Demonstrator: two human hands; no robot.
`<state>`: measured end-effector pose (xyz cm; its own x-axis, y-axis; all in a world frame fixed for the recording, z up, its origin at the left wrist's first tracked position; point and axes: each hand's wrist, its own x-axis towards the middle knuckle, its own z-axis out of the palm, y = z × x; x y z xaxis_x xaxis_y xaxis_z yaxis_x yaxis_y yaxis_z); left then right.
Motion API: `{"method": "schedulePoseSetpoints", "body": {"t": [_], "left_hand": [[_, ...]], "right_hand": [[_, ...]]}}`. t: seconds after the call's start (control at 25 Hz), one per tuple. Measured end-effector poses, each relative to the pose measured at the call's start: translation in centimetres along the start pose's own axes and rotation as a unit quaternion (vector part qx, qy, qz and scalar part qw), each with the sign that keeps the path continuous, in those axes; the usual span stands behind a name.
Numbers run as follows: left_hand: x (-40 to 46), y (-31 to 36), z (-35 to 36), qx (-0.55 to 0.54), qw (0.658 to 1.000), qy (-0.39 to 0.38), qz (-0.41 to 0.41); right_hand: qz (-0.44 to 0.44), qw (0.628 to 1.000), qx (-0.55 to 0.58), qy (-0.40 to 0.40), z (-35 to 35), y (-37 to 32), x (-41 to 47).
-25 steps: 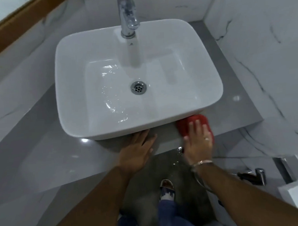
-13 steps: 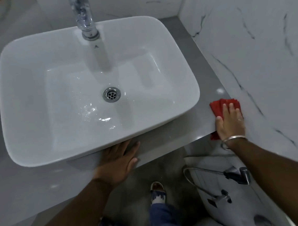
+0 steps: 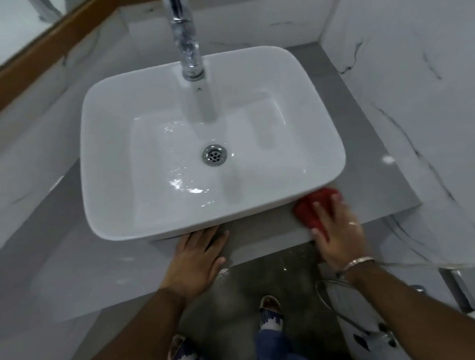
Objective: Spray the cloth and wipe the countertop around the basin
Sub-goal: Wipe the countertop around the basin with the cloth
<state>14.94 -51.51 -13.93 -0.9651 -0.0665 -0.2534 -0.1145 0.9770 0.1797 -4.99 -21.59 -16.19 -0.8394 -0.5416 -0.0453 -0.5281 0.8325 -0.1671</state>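
A white rectangular basin (image 3: 324, 127) sits on a grey countertop (image 3: 371, 157). A red cloth (image 3: 311, 212) lies on the counter at the basin's front right corner, partly tucked under the rim. My right hand (image 3: 338, 230) presses flat on the cloth, fingers spread, covering most of it. My left hand (image 3: 196, 259) rests flat on the counter's front edge below the basin, fingers apart, holding nothing. No spray bottle is in view.
A chrome tap (image 3: 185, 38) stands over the basin's back edge, and a drain (image 3: 214, 154) sits in its wet floor. Marble walls close in on the right and back. Below the counter are a wet floor, my feet (image 3: 270, 311) and a hand-shower hose (image 3: 346, 322).
My right hand slid the red cloth from the basin's front corner out to the right wall, then back to the corner. My left hand stayed on the counter edge.
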Motion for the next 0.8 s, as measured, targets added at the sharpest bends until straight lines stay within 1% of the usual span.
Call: {"method": "schedulePoseSetpoints", "body": {"t": [0.04, 0.12, 0.16, 0.2, 0.24, 0.32, 0.4, 0.44, 0.48, 0.52, 0.64, 0.68, 0.72, 0.76, 0.8], "left_hand": [[-2.0, -1.3, 0.2, -0.006, 1.000, 0.002, -0.016], [-6.2, -4.7, 0.6, -0.019, 0.996, 0.008, -0.081], [-8.2, -6.6, 0.7, -0.031, 0.991, 0.013, -0.127], [-9.9, -8.4, 0.6, -0.043, 0.984, 0.015, -0.169], [-11.4, -10.2, 0.6, -0.051, 0.978, 0.015, -0.201], [-14.1, -13.5, 0.6, -0.058, 0.970, 0.015, -0.236], [-16.3, -16.3, 0.3, -0.067, 0.965, 0.024, -0.252], [-17.5, -17.6, 0.3, -0.073, 0.962, 0.026, -0.263], [-18.9, -19.2, 0.2, -0.079, 0.958, 0.029, -0.274], [-20.1, -20.7, 0.3, -0.084, 0.954, 0.033, -0.286], [-24.3, -24.7, 0.5, -0.078, 0.948, 0.034, -0.307], [-25.4, -25.7, 0.6, -0.071, 0.949, 0.036, -0.305], [-26.2, -26.5, 0.5, -0.069, 0.951, 0.036, -0.300], [-26.5, -27.1, 0.3, -0.071, 0.953, 0.035, -0.291], [-26.5, -27.6, 0.1, -0.073, 0.957, 0.035, -0.280]], "right_hand": [[0.066, 0.998, 0.014, 0.016, 0.0, -0.5, 0.1], [0.174, 0.983, 0.044, 0.048, 0.6, -5.2, -0.1], [0.192, 0.979, 0.060, 0.044, 0.9, -8.9, -0.6], [0.172, 0.982, 0.065, 0.034, 1.6, -12.8, -1.5], [0.122, 0.990, 0.068, 0.016, 2.3, -17.0, -2.8], [-0.026, 0.997, 0.068, -0.036, 4.0, -25.8, -5.8], [-0.175, 0.980, 0.043, -0.080, 5.3, -32.0, -7.3], [-0.215, 0.972, 0.028, -0.089, 5.6, -33.9, -6.9], [-0.213, 0.973, 0.010, -0.093, 5.7, -35.4, -6.2], [-0.182, 0.978, -0.003, -0.100, 5.7, -36.5, -5.3], [-0.008, 0.996, -0.001, -0.093, 6.2, -40.3, -3.9], [0.025, 0.996, 0.004, -0.089, 6.4, -42.1, -3.9], [0.005, 0.996, 0.005, -0.092, 6.6, -43.9, -4.0], [-0.072, 0.992, -0.002, -0.104, 6.8, -45.3, -4.3], [-0.186, 0.975, -0.019, -0.121, 6.9, -46.3, -4.9]]}}
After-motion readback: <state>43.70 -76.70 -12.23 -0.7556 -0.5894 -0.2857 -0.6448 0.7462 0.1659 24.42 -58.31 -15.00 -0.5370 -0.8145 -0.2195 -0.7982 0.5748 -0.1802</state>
